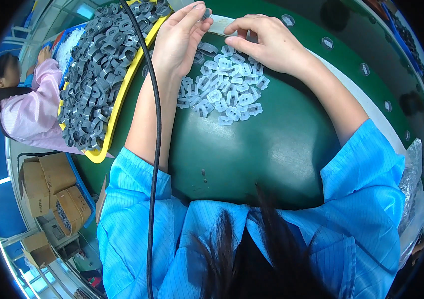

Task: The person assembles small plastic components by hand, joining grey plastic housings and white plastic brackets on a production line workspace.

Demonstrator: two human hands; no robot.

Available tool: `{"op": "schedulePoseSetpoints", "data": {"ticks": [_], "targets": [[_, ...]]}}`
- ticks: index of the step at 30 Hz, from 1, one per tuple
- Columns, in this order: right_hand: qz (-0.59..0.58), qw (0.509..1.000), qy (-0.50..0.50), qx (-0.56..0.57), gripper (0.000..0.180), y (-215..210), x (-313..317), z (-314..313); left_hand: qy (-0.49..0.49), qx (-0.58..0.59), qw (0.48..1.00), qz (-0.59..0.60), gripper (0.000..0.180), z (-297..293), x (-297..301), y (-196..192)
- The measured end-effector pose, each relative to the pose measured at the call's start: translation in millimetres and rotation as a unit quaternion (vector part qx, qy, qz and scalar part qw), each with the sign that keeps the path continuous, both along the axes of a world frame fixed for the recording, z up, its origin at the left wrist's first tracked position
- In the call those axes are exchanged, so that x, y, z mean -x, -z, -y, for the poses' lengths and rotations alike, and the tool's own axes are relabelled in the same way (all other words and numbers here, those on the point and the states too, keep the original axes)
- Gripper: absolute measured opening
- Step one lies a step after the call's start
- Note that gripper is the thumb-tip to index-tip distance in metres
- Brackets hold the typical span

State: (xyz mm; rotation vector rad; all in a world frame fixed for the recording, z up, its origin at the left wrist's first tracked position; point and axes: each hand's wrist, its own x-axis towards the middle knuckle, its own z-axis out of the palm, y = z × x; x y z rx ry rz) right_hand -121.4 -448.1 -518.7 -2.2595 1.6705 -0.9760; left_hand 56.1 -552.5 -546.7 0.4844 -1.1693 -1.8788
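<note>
My left hand (179, 42) is closed, pinching a small dark grey plastic part (207, 14) between thumb and fingertips at the far edge of the green table. To its right, my right hand (271, 44) hovers with curled fingers and the thumb apart from them; I see nothing between them. Below both hands lies a loose pile of small translucent white plastic pieces (232, 84), each with a slot. A few grey parts (207, 49) lie at the pile's far side, partly hidden by my left hand.
A yellow bin (117, 117) heaped with grey plastic parts (100, 70) stands on the left. A black cable (156, 114) hangs across the view. Beyond a pale rail (371, 109), a green belt (346, 52) carries spaced small parts. A co-worker in pink (35, 107) sits at the left.
</note>
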Motion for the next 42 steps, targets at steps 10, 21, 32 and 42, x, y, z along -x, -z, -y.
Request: {"op": "schedulePoseSetpoints", "data": {"ticks": [10,21,32,42], "targets": [[0.134,0.975,0.005,-0.175,0.019,-9,17,-4,0.034,-0.055,0.997,-0.039,0.022,-24,11,-14],[0.500,0.829,0.018,-0.252,0.012,-30,21,-2,0.099,0.010,0.994,0.034,0.039,-46,17,-23],[0.421,0.889,-0.003,-0.178,0.009,-48,4,-10,0.090,-0.019,0.996,-0.003,0.038,-32,14,-12],[-0.060,0.994,-0.025,0.089,0.017,-43,-5,-16,0.114,-0.080,0.987,-0.076,0.025,-37,13,-17]]}}
